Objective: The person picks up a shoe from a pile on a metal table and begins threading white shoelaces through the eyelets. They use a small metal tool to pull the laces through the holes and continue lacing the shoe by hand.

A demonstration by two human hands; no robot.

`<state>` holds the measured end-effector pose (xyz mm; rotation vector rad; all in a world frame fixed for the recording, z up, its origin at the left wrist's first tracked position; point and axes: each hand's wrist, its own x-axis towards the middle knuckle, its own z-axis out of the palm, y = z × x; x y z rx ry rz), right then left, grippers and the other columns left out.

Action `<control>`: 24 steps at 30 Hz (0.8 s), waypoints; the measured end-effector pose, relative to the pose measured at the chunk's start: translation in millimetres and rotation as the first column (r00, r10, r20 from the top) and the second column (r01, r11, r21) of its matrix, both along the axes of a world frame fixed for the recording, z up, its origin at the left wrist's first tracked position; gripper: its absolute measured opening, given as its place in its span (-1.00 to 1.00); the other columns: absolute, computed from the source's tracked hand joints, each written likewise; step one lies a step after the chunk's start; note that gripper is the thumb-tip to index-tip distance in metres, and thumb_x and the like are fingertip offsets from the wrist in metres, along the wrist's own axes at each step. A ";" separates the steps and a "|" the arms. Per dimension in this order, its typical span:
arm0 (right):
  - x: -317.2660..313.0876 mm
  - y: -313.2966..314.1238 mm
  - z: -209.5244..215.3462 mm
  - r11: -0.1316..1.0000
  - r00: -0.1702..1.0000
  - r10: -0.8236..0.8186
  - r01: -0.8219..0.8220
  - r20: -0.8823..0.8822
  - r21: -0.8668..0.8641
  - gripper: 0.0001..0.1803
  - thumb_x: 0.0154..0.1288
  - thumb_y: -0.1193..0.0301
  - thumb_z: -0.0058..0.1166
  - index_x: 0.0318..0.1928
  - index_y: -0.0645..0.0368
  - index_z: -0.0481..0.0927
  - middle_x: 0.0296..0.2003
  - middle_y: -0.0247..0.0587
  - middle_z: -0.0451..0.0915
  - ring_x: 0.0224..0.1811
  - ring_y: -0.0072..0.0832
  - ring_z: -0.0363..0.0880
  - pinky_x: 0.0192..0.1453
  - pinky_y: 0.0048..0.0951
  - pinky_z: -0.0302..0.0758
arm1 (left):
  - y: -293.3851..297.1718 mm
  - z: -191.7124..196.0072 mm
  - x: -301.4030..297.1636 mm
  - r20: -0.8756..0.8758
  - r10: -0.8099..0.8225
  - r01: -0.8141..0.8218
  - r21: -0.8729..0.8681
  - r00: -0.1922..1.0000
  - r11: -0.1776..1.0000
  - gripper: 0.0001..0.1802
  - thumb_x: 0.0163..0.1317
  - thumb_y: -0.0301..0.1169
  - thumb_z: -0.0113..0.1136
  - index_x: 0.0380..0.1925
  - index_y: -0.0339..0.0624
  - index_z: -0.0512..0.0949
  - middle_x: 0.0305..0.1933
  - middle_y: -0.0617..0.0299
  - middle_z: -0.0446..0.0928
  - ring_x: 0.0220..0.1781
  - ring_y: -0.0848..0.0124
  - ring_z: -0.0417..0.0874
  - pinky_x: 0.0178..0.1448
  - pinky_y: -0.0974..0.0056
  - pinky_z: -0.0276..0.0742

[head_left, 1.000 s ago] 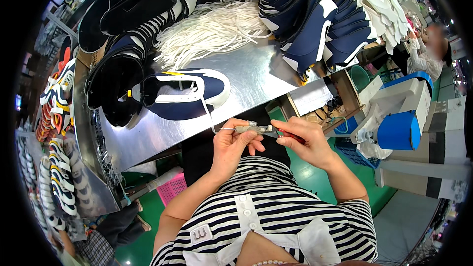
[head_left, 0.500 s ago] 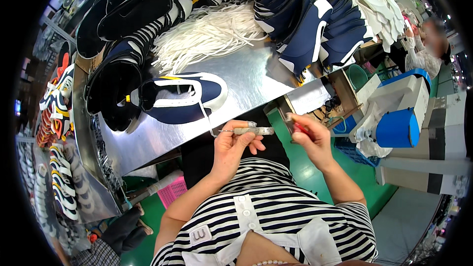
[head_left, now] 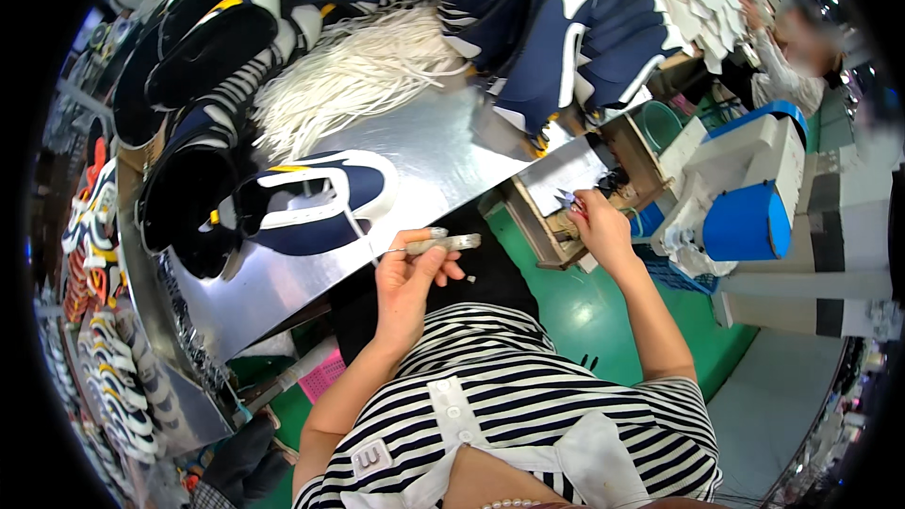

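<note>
Left hand (head_left: 407, 275) clamped on a small metal tool (head_left: 443, 244), lace (head_left: 356, 226) trailing from it to the navy shoe upper (head_left: 316, 212) on the steel table (head_left: 283, 292); right hand (head_left: 596, 226) at the wooden box (head_left: 556, 217), fingers pinched on something small, can't tell what; looks like a pick-up step mid-lacing; next needs that piece brought to the tool.

Shoe upper (head_left: 316, 207) on table (head_left: 443, 146)
</note>
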<state>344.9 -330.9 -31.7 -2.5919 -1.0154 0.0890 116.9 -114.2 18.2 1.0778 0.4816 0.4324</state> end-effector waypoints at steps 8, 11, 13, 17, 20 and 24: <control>52.7 -15.7 -63.0 0.926 0.953 0.300 -0.300 -0.036 -0.228 -0.69 0.08 0.33 0.25 -0.11 0.02 0.73 -0.17 -0.22 0.67 -0.01 -0.15 0.59 0.06 -0.11 0.53 | 2.8 -7.4 4.7 -0.057 -0.023 0.020 -0.037 0.998 0.999 -0.84 0.45 -0.46 0.06 -0.04 -0.26 0.44 -0.23 0.06 0.63 -0.34 0.44 0.63 -0.24 0.42 0.46; 39.7 -11.7 -57.2 0.999 0.998 0.034 -0.032 -0.054 0.032 -0.85 0.18 0.35 0.24 -0.36 0.16 0.72 -0.30 -0.12 0.66 -0.25 -0.17 0.63 -0.15 -0.20 0.55 | 6.5 -13.7 8.7 -0.089 -0.016 0.006 -0.113 0.996 0.994 -0.84 0.46 -0.45 0.05 -0.04 -0.26 0.44 -0.23 0.06 0.63 -0.34 0.43 0.64 -0.25 0.42 0.47; 34.7 -9.5 -55.1 0.938 0.995 -0.020 -0.016 0.099 0.346 -0.91 0.23 0.50 0.23 -0.38 0.22 0.60 -0.37 -0.12 0.58 -0.36 -0.19 0.57 -0.27 -0.27 0.49 | 7.9 -16.7 13.2 -0.088 -0.012 0.002 -0.116 0.996 0.993 -0.86 0.45 -0.44 0.07 -0.08 -0.24 0.45 -0.26 0.10 0.63 -0.37 0.45 0.63 -0.27 0.44 0.44; 38.6 14.0 -44.5 0.822 0.978 0.000 -0.118 0.208 0.557 -0.96 0.27 0.63 0.12 -0.27 0.30 0.55 -0.34 -0.10 0.51 -0.33 -0.23 0.49 -0.23 -0.35 0.44 | 13.1 -16.3 28.5 -0.131 -0.119 0.116 -0.032 0.984 0.993 -0.83 0.41 -0.40 0.16 -0.10 -0.23 0.48 -0.30 0.17 0.62 -0.39 0.52 0.61 -0.30 0.49 0.39; -13.2 56.1 -15.0 0.681 0.933 0.358 -0.287 0.036 0.674 -0.65 0.16 0.53 0.30 -0.03 0.25 0.53 -0.18 -0.13 0.59 -0.16 -0.18 0.55 -0.04 -0.32 0.50 | 19.3 -20.4 28.1 -0.235 -0.160 0.201 0.161 0.959 0.966 -0.85 0.35 -0.46 0.24 -0.16 -0.26 0.53 -0.37 0.25 0.60 -0.44 0.61 0.57 -0.35 0.52 0.43; -75.9 109.4 29.8 0.727 0.708 0.645 -0.452 -0.288 0.516 -0.21 0.17 0.59 0.27 0.41 0.18 0.23 0.23 0.08 0.41 0.13 0.01 0.54 0.19 -0.25 0.51 | 17.0 -34.0 17.5 -0.291 -0.210 0.282 0.232 0.933 0.931 -0.85 0.33 -0.48 0.25 -0.15 -0.28 0.57 -0.44 0.30 0.60 -0.47 0.65 0.58 -0.37 0.52 0.48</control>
